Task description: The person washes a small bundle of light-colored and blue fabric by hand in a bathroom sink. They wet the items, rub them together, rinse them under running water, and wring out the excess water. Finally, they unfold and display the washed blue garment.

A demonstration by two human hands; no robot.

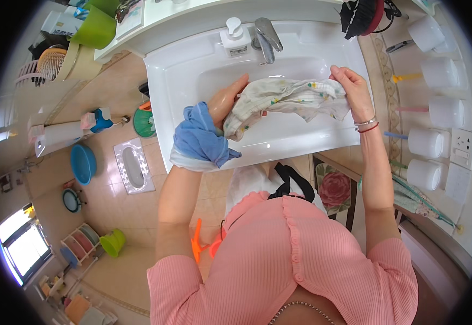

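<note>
A wet, pale cloth garment (287,97) with small green and yellow prints is stretched between my hands over the white sink (301,138). My left hand (226,102) grips its left end; part of those fingers is hidden by the fabric. Over my left wrist hangs a blue and white cloth (199,135). My right hand (352,89) pinches the garment's right end between thumb and fingers, with a bracelet and a red cord on that wrist. Behind the garment, the chrome faucet (268,40) and a white pump bottle (235,38) stand at the sink's back edge.
White cups (439,73) with toothbrushes line the right wall, near a socket panel (462,149). A dark brush (361,19) lies at the sink's back right corner. On the floor to the left are a blue basin (83,164) and a squat toilet (134,165).
</note>
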